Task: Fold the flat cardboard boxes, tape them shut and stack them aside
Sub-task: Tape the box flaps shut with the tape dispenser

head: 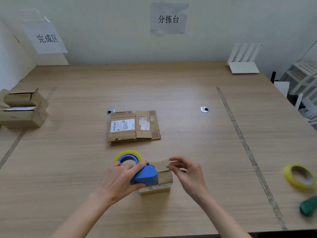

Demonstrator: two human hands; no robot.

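Gripping the blue dispenser (145, 175), the left hand (120, 179) sets it on the small box (161, 182) near the table's (171, 86) front edge. Right hand (187, 170) pinches the tape end just right of it, above the raised flap. Tape would likely run rightward across the top, so the right hand leads.

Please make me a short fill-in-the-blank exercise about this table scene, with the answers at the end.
1. The left hand grips a tape dispenser of ____ colour.
2. The right hand pinches the ____ of the small box.
3. The flat cardboard lies ____ the small box, nearer the wall.
4. The spare tape roll at the right is ____.

Answers: blue; flap; beyond; yellow
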